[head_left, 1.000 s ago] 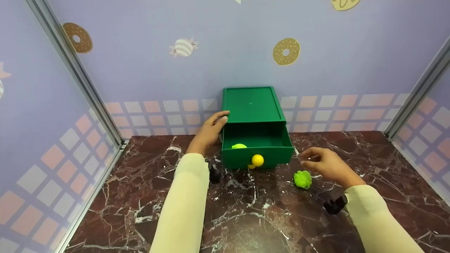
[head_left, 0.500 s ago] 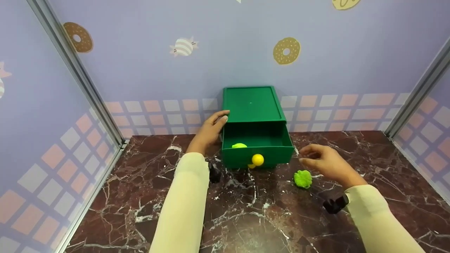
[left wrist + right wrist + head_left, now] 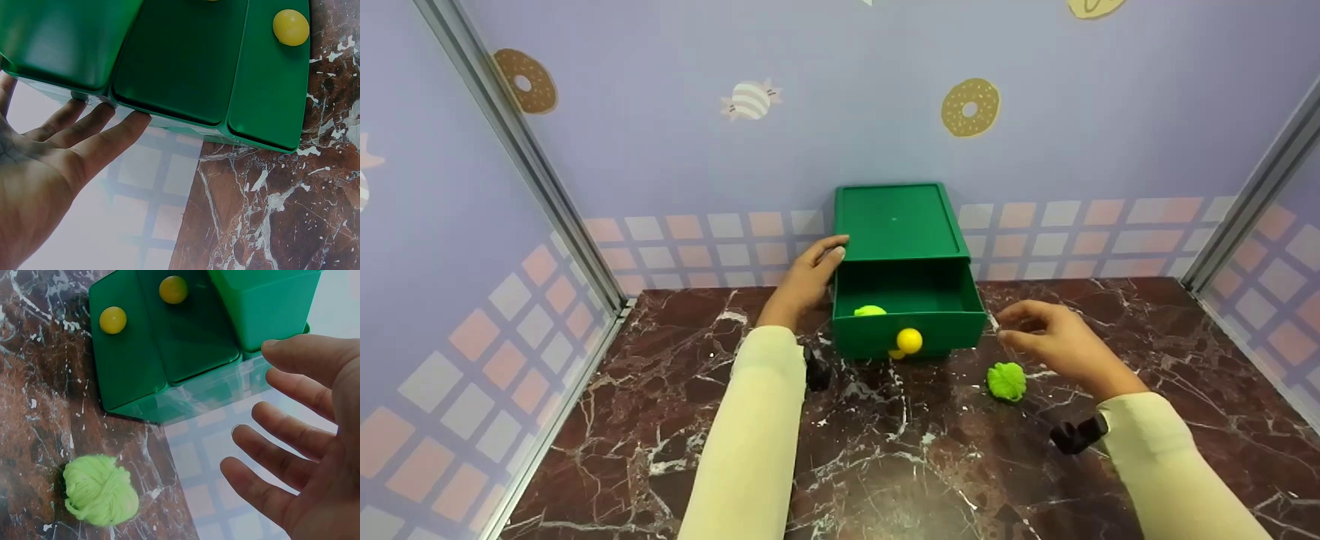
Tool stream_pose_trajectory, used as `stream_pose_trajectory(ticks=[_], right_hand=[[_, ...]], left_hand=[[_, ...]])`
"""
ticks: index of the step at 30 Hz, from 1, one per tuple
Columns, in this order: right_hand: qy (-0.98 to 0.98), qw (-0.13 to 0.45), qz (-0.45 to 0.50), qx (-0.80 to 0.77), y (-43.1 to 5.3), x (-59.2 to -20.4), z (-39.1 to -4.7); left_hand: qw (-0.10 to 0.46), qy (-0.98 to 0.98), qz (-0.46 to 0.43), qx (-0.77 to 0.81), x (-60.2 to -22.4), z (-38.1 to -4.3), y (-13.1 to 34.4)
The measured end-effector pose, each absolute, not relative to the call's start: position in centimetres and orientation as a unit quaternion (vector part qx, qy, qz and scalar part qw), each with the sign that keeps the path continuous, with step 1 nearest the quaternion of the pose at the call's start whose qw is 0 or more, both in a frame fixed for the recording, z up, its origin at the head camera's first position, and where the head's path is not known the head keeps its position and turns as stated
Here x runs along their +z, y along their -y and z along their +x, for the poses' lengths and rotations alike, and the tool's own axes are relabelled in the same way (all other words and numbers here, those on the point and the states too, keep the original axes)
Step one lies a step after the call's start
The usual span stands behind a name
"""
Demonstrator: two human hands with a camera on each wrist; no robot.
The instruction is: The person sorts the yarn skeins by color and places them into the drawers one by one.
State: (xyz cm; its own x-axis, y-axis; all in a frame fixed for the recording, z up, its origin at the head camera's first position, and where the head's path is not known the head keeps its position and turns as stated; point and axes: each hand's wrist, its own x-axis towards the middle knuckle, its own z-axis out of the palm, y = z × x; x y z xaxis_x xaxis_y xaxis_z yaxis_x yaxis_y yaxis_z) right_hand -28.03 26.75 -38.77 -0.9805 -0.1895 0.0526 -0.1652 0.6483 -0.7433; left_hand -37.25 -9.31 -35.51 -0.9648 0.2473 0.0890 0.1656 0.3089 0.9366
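A green drawer cabinet [image 3: 896, 221] stands against the back wall, its top drawer [image 3: 855, 335] pulled out with a yellow knob [image 3: 910, 341] on the front. A small yellow-green item [image 3: 871, 310] shows partly over the drawer's front edge; its kind is hidden. My left hand [image 3: 805, 281] rests against the cabinet's left side, fingers extended, as the left wrist view shows. Just right of the drawer, my right hand [image 3: 1057, 341] hovers with relaxed, spread fingers and holds nothing. Below it on the table lies a lime-green ball of yarn [image 3: 101, 490], apart from the hand.
Two lower drawers with yellow knobs are pushed in; the right wrist view shows the middle one [image 3: 188, 332] and the bottom one [image 3: 126, 363]. Everything stands on a dark red marbled table [image 3: 885, 480]. Patterned walls with metal corner posts [image 3: 540, 165] enclose the back and sides.
My right hand has shifted very slightly up and away from the yarn. The left hand, drawer and yarn have stayed in place.
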Motion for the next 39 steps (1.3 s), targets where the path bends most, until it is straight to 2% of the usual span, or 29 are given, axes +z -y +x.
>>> stream_pose_trajectory(ticks=[8,39], right_hand=[[-0.911,-0.006,-0.102,-0.399,-26.3,-38.4,-27.8],[-0.899,-0.03,-0.125,-0.42,-25.0,-36.0,-27.3]], left_hand=[[0.038,-0.808,0.124,0.575,-35.4,-37.1,9.3],[0.051,-0.785,0.112,0.607,-35.6,-37.4,9.2]])
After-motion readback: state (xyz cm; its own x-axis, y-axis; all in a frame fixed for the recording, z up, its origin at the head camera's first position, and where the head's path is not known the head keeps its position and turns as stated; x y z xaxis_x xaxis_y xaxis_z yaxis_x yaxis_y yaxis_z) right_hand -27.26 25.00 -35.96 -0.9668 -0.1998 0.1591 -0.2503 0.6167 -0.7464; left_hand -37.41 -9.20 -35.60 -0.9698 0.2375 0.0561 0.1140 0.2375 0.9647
